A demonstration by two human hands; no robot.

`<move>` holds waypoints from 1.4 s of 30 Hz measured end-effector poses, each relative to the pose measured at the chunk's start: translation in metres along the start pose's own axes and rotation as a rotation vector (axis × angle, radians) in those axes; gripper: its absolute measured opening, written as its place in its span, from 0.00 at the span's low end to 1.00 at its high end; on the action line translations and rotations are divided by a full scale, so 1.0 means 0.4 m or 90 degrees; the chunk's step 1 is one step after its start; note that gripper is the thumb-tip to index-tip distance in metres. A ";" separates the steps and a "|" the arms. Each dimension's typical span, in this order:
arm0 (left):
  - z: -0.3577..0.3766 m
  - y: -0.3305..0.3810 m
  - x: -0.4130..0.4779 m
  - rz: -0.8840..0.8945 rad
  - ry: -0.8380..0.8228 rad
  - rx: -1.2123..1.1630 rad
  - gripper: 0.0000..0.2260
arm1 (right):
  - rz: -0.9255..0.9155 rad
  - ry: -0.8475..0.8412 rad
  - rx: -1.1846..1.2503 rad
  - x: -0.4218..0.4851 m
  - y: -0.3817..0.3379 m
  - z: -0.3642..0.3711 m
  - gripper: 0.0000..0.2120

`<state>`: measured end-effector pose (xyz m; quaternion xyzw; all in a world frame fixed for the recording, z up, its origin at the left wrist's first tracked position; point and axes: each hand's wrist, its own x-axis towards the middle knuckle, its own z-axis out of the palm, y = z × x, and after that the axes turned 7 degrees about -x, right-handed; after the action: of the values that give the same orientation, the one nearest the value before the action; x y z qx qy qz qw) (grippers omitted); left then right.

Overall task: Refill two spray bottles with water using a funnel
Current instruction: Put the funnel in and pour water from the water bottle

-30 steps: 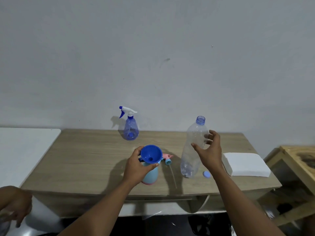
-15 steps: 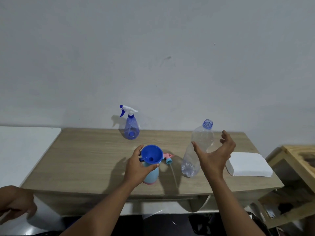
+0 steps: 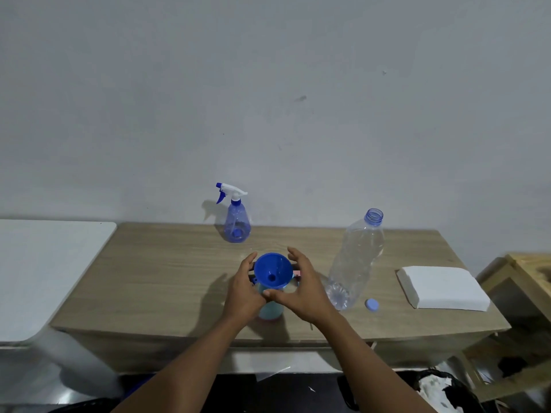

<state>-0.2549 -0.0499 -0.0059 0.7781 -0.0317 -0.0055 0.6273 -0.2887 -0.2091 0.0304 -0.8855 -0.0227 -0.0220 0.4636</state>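
Funnel (image 3: pixel 272 271): blue, seated mouth-up in the neck of the pale-blue spray bottle (image 3: pixel 269 310), near the front middle of the desk (image 3: pixel 167 278); long axis vertical, spout hidden down inside. Flanked on both sides. Wrapped round that bottle just under the bowl, curled and gripping: left hand (image 3: pixel 243 290). Cupped beside the bowl's right rim: right hand (image 3: pixel 302 289), fingers (image 3: pixel 293 254) spread and gently curved, holding nothing; touching the rim or not, cannot tell. Probably next: lifting the funnel straight up along its axis, right hand nearest, left steadying the bottle. Likely destination: translucent blue spray bottle (image 3: pixel 236 225), well behind and slightly left, trigger head on. Just right of the right hand: clear water bottle (image 3: pixel 356 257), uncapped, loose cap (image 3: pixel 372 304) beside its base.
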 end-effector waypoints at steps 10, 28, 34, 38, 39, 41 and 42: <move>-0.004 -0.035 0.000 -0.052 -0.010 0.007 0.50 | 0.016 0.037 0.034 0.030 0.013 0.039 0.49; 0.013 -0.064 0.029 -0.075 -0.017 0.076 0.13 | 0.047 0.135 0.098 0.041 -0.010 0.056 0.44; 0.012 -0.055 0.025 -0.010 -0.011 0.079 0.15 | 0.093 0.211 0.221 0.041 -0.003 0.003 0.38; 0.005 -0.065 0.021 0.023 0.012 0.058 0.16 | 0.133 0.220 0.237 0.013 0.041 -0.023 0.35; 0.000 -0.071 0.024 0.028 0.017 0.055 0.16 | 0.146 0.209 0.220 0.000 0.054 -0.022 0.35; -0.014 -0.079 0.031 0.027 0.022 0.052 0.15 | 0.162 0.179 0.176 -0.028 0.085 -0.016 0.38; -0.022 -0.080 0.035 0.022 0.027 0.053 0.15 | 0.169 0.164 0.153 -0.038 0.102 -0.011 0.39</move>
<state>-0.2393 -0.0353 -0.0350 0.8026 -0.0325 0.0230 0.5952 -0.3013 -0.2362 -0.0015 -0.8089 0.1511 -0.0709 0.5637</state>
